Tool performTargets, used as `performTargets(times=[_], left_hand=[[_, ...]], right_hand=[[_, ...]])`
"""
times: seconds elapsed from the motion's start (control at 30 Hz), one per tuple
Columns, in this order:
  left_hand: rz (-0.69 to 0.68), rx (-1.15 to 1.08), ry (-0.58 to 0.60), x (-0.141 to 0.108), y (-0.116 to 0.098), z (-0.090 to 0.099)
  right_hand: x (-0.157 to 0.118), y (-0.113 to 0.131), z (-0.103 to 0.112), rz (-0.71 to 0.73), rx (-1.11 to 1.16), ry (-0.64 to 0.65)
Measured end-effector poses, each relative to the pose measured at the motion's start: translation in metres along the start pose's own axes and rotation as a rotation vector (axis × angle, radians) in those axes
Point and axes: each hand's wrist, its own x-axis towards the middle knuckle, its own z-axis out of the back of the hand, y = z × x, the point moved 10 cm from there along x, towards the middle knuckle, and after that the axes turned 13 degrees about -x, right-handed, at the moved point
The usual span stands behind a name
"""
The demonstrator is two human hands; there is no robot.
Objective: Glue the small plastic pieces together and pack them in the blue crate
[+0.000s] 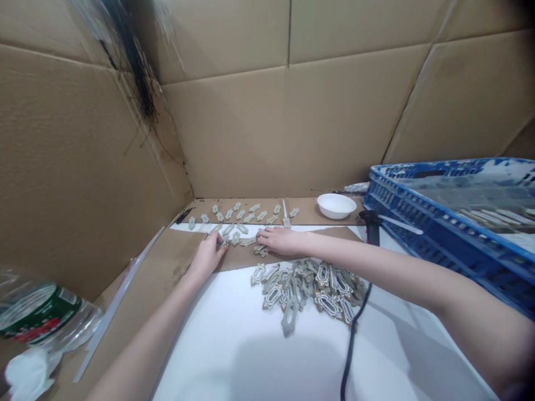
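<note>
My left hand [208, 254] rests at the left part of a brown cardboard strip [234, 263], thumb and fingers closed on a small greyish ornate plate [225, 240]. To its right, my right hand [281, 241] has its fingers bent down over more small plates [261, 252]; its fingertips are partly hidden, so what they grip is unclear. Between the hands lies another small plate [236, 238]. Nearer to me, a heap of larger ornate plates with oval cut-outs [273, 295], some edged in white, is spread on the white tabletop [209, 345].
Several small plates [254, 208] lie in loose rows at the back. A white bowl [336, 206] sits beside a blue crate [418, 223]. A glue gun [371, 225] with a black cable [351, 345] stands near the crate. At left is a plastic bottle [45, 312]. Cardboard walls [234, 133] enclose the table.
</note>
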Motion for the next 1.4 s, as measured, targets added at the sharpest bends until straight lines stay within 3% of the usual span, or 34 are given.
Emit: performTargets(times=[0.1, 0.2, 0.3, 0.43, 0.6, 0.87, 1.0, 1.1, 1.17, 1.27, 1.4], left_hand=[[0.073, -0.222, -0.132, 0.003, 0.016, 0.009], [0.268, -0.541, -0.158, 0.004, 0.041, 0.002], [0.425, -0.918, -0.055, 0.003, 0.049, -0.016], [0.505, -1.295, 0.200, -0.002, 0.028, -0.037], [0.527, -1.371, 0.267, -0.006, 0.016, -0.040], [0.580, -1.365, 0.227, -0.006, 0.028, -0.040], [0.499, -1.125, 0.163, -0.001, 0.037, -0.025], [0.365, -0.603, 0.047, 0.005, 0.046, 0.001], [0.251, -0.262, 0.048, 0.006, 0.042, 0.009], [0.113, 0.021, 0.135, 0.004, 0.032, 0.001], [0.037, 0.178, 0.176, 0.003, 0.028, -0.007]], right_hand=[[0.005, -0.005, -0.006, -0.067, -0.007, 0.015], [0.006, -0.010, -0.005, -0.141, 0.017, 0.018], [0.002, -0.016, 0.006, -0.174, 0.062, -0.026], [-0.006, -0.013, 0.007, -0.098, 0.076, -0.013], [-0.009, -0.007, -0.008, -0.061, 0.122, 0.044], [0.003, -0.006, -0.009, -0.063, 0.044, 0.055], [0.010, -0.013, 0.005, -0.143, 0.029, -0.012], [0.019, -0.023, 0.007, -0.209, 0.063, -0.025], [0.027, -0.027, 0.001, -0.230, 0.095, -0.001], [0.036, -0.028, -0.011, -0.234, 0.134, 0.036], [0.040, -0.023, -0.017, -0.217, 0.166, 0.057]])
